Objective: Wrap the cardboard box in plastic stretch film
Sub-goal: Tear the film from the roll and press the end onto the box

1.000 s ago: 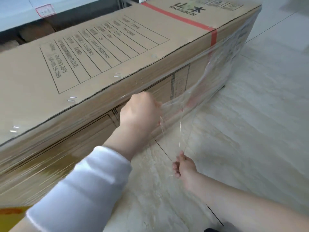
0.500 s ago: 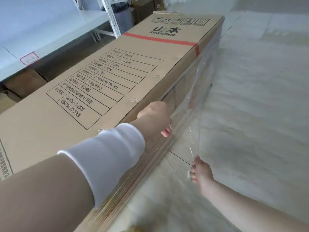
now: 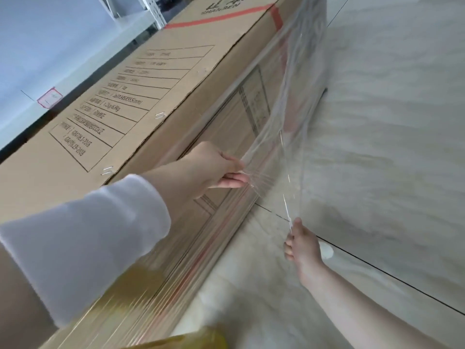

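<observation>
**Both hands hold stretch film along the box's side**

The long cardboard box (image 3: 141,102) lies flat on a pale tiled floor (image 3: 392,152), its printed top face turned up and a band of red tape (image 3: 221,17) crossing its far end. Clear stretch film (image 3: 297,96) hangs as a loose sheet off the box's long side. It runs from the far corner of the box back toward the person, and layered, shiny film already covers the near part of that side.

The left hand (image 3: 216,167) is right against the box's side face, about midway along it. Its fingers are curled and grip the bunched upper edge of the film. A white sleeve (image 3: 95,238) covers that forearm, which reaches across the near end of the box.

The right hand (image 3: 304,245) is out from the box's side and low above the floor, well apart from the left hand. It pinches a thin, twisted strand of the film's lower edge between thumb and fingers.

Beyond the box's far long edge stands a white panel (image 3: 50,46) bearing a small red-framed label (image 3: 49,97).
</observation>
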Tool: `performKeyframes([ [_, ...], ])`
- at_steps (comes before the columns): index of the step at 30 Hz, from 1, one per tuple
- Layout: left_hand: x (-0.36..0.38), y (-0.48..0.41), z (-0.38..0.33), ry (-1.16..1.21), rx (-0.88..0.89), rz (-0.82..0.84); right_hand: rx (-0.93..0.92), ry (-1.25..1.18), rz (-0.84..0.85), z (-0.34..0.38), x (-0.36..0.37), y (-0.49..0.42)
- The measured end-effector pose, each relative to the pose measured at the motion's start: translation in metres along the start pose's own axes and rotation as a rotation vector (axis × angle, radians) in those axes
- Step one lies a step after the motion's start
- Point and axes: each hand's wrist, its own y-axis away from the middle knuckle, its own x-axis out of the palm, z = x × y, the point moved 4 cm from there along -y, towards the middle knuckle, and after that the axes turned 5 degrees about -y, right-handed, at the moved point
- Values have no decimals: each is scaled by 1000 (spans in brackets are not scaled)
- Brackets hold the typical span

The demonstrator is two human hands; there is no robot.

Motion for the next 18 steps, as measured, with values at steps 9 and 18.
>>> performKeyframes([
  [9, -10, 12, -20, -346, 92, 46, -30, -24, 22, -3, -1, -3],
  [18, -24, 30, -30, -483, 178, -96, -48, -35, 86, -4, 10, 2],
])
